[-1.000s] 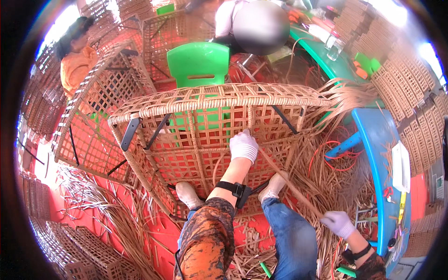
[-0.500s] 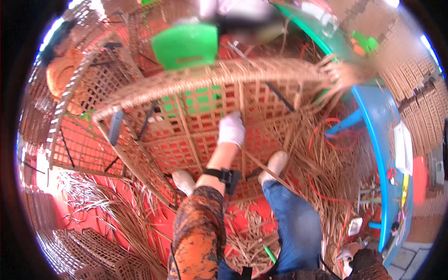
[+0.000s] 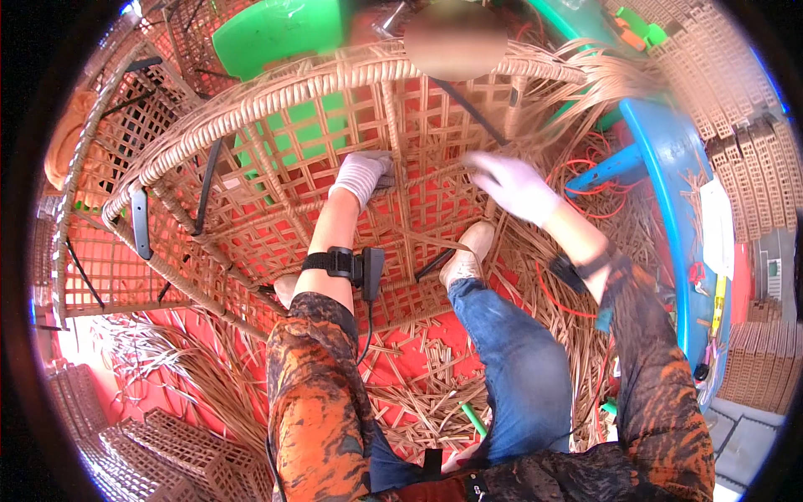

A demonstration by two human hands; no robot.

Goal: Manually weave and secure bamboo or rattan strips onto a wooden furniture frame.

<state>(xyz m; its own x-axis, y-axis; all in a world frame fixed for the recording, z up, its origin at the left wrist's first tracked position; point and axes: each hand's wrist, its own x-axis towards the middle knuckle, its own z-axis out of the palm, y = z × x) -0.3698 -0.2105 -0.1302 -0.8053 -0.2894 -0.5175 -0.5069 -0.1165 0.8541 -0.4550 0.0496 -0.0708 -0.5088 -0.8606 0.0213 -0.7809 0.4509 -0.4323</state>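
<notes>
A large woven rattan basket frame (image 3: 314, 176) leans in front of me, with a wrapped upper rim and an open lattice. My left hand (image 3: 364, 177), in a white glove, is closed against the middle of the lattice; what its fingers hold is hidden. Below it, a flat brown strip (image 3: 435, 241) slants across the weave. To the right, my gloved right hand (image 3: 514, 186) hovers by the lattice's right part, fingers stretched out and somewhat blurred, with nothing seen in them. Loose strand ends (image 3: 606, 71) fan out from the rim's right end.
A blue table (image 3: 669, 176) curves along the right, holding a white box (image 3: 717, 230). Green plastic seating (image 3: 280, 33) stands behind the basket. Cut strips (image 3: 439, 364) litter the red floor (image 3: 389, 335). Woven panels (image 3: 159, 456) are stacked lower left; an orange cable (image 3: 544, 284) trails at right.
My right hand has come up from the lower right edge to the lattice. In the picture, the basket and my left hand now sit further left and higher.
</notes>
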